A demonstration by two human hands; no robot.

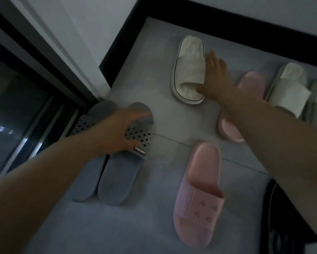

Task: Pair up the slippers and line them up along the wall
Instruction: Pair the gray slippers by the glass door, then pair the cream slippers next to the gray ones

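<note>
Slippers lay scattered across the pale floor (154, 74), and what mattered most was the white slipper (189, 70) at my right hand (215, 77). Its long axis ran far-to-near, toe toward the dark skirting board (227, 32) and just short of it. The right hand lay flat and spread along that slipper's right flank, thumb at the opening; I could not tell whether it gripped or only pushed. My left hand (125, 128) rested, fingers loosely spread, on the star-cut strap of the right grey slipper (125, 162). Its mate, the left grey slipper (90, 173), lay touching it, so 1 pair looked done, parked by the sliding door frame (44, 99).

Just right of the white slipper, partly under my right forearm, sat 1 pink slipper (245, 99). The other pink slipper (198, 197) lay nearer, well apart from it and slanted. At far right 2 more white slippers (289, 88) overlapped. I judged the right hand nearer the unsorted ones, with the far pink slipper blocking any slide rightward.
</note>
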